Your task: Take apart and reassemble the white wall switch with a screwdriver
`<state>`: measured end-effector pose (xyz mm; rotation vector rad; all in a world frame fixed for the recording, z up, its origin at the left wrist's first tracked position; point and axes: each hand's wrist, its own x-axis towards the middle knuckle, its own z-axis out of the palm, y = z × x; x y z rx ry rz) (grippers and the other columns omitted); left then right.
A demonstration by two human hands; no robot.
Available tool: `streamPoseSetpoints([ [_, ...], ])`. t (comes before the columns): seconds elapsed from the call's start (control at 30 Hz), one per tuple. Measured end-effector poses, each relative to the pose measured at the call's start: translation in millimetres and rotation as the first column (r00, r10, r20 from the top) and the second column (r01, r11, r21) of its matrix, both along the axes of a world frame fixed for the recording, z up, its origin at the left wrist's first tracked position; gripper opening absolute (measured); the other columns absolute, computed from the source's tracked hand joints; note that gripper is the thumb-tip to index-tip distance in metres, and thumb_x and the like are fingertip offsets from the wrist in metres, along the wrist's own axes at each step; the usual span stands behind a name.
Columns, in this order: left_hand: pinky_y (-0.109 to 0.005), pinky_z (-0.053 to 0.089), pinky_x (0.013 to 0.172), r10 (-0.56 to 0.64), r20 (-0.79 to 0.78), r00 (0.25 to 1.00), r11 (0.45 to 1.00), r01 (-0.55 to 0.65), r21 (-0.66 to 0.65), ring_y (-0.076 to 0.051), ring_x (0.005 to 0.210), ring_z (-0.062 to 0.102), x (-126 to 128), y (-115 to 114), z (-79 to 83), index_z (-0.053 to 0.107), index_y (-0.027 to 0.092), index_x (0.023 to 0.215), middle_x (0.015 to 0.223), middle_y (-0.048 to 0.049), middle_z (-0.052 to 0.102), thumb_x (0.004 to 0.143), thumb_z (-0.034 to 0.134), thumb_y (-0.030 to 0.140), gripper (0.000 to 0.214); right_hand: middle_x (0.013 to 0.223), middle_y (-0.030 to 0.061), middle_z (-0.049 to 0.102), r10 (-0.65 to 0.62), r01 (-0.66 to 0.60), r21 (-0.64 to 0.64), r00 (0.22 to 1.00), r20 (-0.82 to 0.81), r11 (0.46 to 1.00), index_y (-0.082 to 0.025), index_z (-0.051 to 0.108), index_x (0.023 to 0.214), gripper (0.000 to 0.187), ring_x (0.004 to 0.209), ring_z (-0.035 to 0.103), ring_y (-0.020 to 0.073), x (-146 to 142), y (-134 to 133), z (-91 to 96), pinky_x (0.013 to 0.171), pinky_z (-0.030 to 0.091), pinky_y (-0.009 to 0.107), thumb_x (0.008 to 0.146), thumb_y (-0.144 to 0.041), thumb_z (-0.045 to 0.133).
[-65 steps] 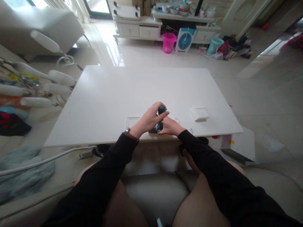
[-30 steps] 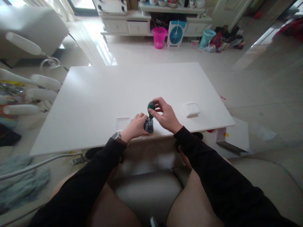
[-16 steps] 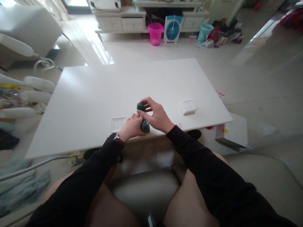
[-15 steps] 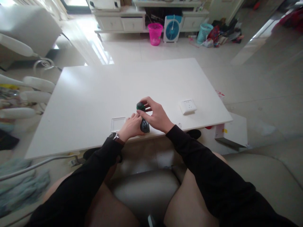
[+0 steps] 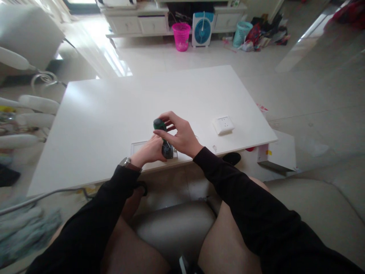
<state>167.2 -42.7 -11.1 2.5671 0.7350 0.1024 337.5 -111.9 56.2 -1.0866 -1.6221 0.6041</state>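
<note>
A dark green and black cordless drill (image 5: 167,149) is between my hands near the table's front edge. My left hand (image 5: 151,149) is wrapped around its grip, the fingers mostly hidden. My right hand (image 5: 181,135) curls over its upper part, thumb and fingers closed round it; whether they also hold something small there is hidden. A clear rectangular frame (image 5: 137,145) lies on the table, partly behind my left hand. Just right of the drill's base shows a small whitish piece (image 5: 175,153), mostly covered. To the right sits a white wall socket (image 5: 224,125).
The white table (image 5: 114,114) has its front edge close to my knees. Beyond it on the floor stand a pink basket (image 5: 181,37), a blue fan (image 5: 202,30) and a light blue basket (image 5: 242,33). A white box (image 5: 279,152) is beside the table at right.
Both hands and the drill have shifted slightly left on the table. My left hand now covers more of the clear frame. The whole view has also moved a little.
</note>
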Motion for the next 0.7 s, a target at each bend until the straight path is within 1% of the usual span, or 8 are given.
streamPoseSetpoints([
  [0.1,-0.056,0.039,0.123,-0.037,0.025,0.999,0.999,0.036,0.037,-0.041,0.139,0.053,0,2,3.6,0.053,0.02,0.15,0.151,-0.0136,0.06,0.064,0.084,0.029,0.092,0.112,0.0051,0.07,0.004,-0.004,0.013,1.0,0.008,1.0,-0.022,0.054,0.116,0.024,0.1,0.068,0.0162,-2,3,2.0,0.083,0.061,0.03,0.1,-0.038,0.063],
  [0.2,-0.054,0.047,0.116,-0.029,0.011,1.0,0.999,0.029,0.014,-0.041,0.131,0.06,1,2,5.0,0.055,0.018,0.15,0.141,-0.0137,0.067,0.065,0.081,0.027,0.089,0.11,0.0046,0.07,0.006,-0.006,0.017,1.0,0.002,1.0,-0.021,0.054,0.113,0.022,0.096,0.067,0.0153,-4,6,4.0,0.084,0.06,0.03,0.1,-0.035,0.064],
  [0.3,-0.054,0.052,0.11,-0.01,-0.013,1.0,1.0,0.01,-0.014,-0.042,0.128,0.062,4,0,6.1,0.061,0.016,0.142,0.138,-0.0155,0.068,0.065,0.08,0.028,0.08,0.11,0.0047,0.07,-0.004,0.004,0.01,1.0,0.008,1.0,-0.021,0.054,0.112,0.022,0.095,0.067,0.0151,-4,8,5.6,0.085,0.059,0.03,0.099,-0.034,0.066],
  [0.4,-0.054,0.049,0.114,0.019,-0.021,1.0,1.0,-0.02,-0.009,-0.042,0.135,0.057,6,-2,8.9,0.062,0.016,0.139,0.144,-0.0166,0.064,0.066,0.08,0.029,0.077,0.112,0.0054,0.07,-0.016,0.017,-0.019,0.998,0.054,1.0,-0.022,0.055,0.114,0.022,0.097,0.066,0.0162,-2,9,7.4,0.086,0.059,0.031,0.099,-0.034,0.065],
  [0.47,-0.055,0.045,0.119,0.042,-0.027,0.999,0.999,-0.042,-0.008,-0.041,0.141,0.052,8,-4,11.2,0.06,0.018,0.143,0.15,-0.0154,0.06,0.066,0.079,0.029,0.081,0.112,0.0058,0.07,-0.021,0.025,-0.04,0.996,0.091,0.999,-0.022,0.055,0.116,0.024,0.099,0.067,0.0174,0,9,8.5,0.086,0.059,0.032,0.099,-0.034,0.065],
  [0.57,-0.057,0.038,0.125,0.046,-0.035,0.998,0.999,-0.046,0.005,-0.04,0.148,0.046,11,-6,13.4,0.055,0.022,0.149,0.156,-0.0121,0.056,0.067,0.077,0.027,0.086,0.113,0.0061,0.069,-0.025,0.032,-0.05,0.991,0.131,0.998,-0.023,0.055,0.12,0.026,0.101,0.066,0.0189,1,9,9.3,0.087,0.059,0.034,0.099,-0.034,0.064],
  [0.7,-0.056,0.042,0.121,0.054,-0.053,0.997,0.998,-0.055,-0.019,-0.041,0.138,0.054,15,-6,14.6,0.056,0.021,0.149,0.148,-0.0126,0.062,0.069,0.075,0.028,0.082,0.111,0.0051,0.069,-0.026,0.031,-0.039,0.991,0.128,0.999,-0.023,0.054,0.117,0.023,0.099,0.066,0.0184,3,10,8.1,0.087,0.058,0.033,0.099,-0.034,0.064],
])
